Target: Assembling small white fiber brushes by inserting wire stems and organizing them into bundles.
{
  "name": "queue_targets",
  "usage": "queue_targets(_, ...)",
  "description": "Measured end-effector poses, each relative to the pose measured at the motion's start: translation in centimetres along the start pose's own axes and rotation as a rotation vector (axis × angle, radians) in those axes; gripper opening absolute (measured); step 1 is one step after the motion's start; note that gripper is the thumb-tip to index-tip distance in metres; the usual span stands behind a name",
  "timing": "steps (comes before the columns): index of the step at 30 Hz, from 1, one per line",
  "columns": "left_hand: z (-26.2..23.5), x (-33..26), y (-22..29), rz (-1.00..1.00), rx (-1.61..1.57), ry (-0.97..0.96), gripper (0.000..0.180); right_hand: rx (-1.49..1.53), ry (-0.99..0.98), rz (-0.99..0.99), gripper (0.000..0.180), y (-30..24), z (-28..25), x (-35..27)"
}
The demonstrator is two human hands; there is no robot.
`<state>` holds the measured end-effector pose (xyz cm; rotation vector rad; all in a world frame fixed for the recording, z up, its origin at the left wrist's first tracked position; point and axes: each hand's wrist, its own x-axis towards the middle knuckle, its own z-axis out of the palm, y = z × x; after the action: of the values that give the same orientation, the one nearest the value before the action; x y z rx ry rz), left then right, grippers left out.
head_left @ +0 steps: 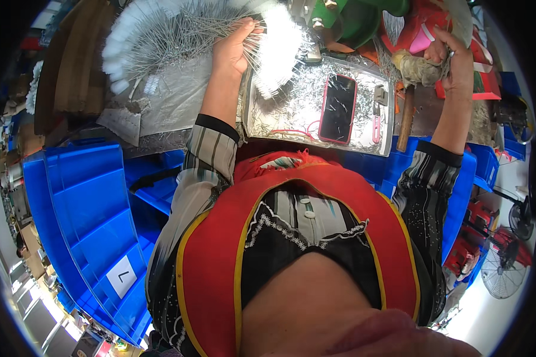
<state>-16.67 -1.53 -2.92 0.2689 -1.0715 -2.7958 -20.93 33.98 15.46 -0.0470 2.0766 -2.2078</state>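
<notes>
The left hand [232, 52] pinches thin silver wires [254, 52] beside a silvery rectangular tray's [364, 128] edge; I can't tell the right hand's [452, 58] grip.

The wires [181, 38] are silver-grey, their tips [118, 56] white. The apron [208, 273] is red with yellow edging. The left sleeve [211, 149] has grey, white and black stripes and a black cuff [218, 127]; the right sleeve [423, 184] is mostly black, with pale streaks and white specks. White embroidery trims the black collar [274, 232]. The bin [89, 184] is blue, the phone [338, 107] black within a pinkish-red case, the machine [357, 24] green, the handle [405, 119] brown.
</notes>
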Motion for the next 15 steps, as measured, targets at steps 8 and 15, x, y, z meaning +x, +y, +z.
queue_targets(8, 0.2, 0.2, 0.3, 0.015, -0.086, -0.01, 0.015, -0.082, 0.198, -0.652, 0.024, 9.6, 2.5, -1.1)
queue_targets(15, -0.6, -0.4, 0.0, 0.091, -0.228, -0.176, 0.016, 0.038, 0.128, -0.251, 0.027, 5.0, 1.2, -0.9)
